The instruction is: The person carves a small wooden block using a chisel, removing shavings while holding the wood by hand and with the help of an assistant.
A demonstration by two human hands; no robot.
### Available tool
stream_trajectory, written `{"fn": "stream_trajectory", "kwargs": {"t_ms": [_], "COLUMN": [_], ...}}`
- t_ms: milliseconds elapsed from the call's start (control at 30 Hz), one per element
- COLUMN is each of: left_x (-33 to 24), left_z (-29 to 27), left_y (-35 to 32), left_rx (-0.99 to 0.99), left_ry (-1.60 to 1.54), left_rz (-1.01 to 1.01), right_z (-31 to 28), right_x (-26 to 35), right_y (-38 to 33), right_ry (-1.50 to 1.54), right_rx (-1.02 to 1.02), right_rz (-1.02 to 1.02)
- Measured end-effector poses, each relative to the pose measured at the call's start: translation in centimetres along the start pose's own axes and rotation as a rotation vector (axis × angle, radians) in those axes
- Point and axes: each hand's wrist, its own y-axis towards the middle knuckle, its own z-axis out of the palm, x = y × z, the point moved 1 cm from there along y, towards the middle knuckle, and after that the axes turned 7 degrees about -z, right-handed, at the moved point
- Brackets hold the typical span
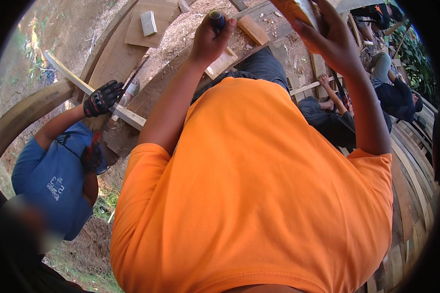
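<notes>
My left hand (209, 43) is closed around a dark tool handle (216, 19), its rounded butt end upward. The rest of that tool is hidden by the hand, so its kind is unclear. At the top edge my right hand (331, 39) grips a thick wooden block (302, 10), partly cut off by the frame. Between the two hands, a reddish-brown wood block (253, 31) lies on a plank strewn with shavings. Beside my left forearm rests a paler wood piece (222, 62).
On the left, a person in a blue shirt (58, 176) holds a long wooden strip (128, 116) with a black glove. A small pale block (148, 23) lies on a wide board. More people (401, 95) sit at right, near stacked planks (410, 180). A curved timber (29, 112) crosses the left.
</notes>
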Motion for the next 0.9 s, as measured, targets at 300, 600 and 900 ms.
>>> {"fn": "stream_trajectory", "kwargs": {"t_ms": [300,600,900], "left_x": [-1.1,0.5,-0.4], "left_z": [1.2,1.4,1.5], "left_y": [1.1,2.0,1.8], "left_rx": [-0.004,0.024,0.009], "left_ry": [-0.035,0.116,0.016], "left_rz": [0.033,0.096,-0.055], "right_z": [1.0,0.4,1.1], "right_x": [-1.6,-0.7,0.4], "right_y": [-4.1,-4.5,-4.8], "right_ry": [-0.141,-0.441,-0.266], "right_rx": [0.031,0.048,-0.054], "right_rz": [-0.178,-0.24,-0.106]}}
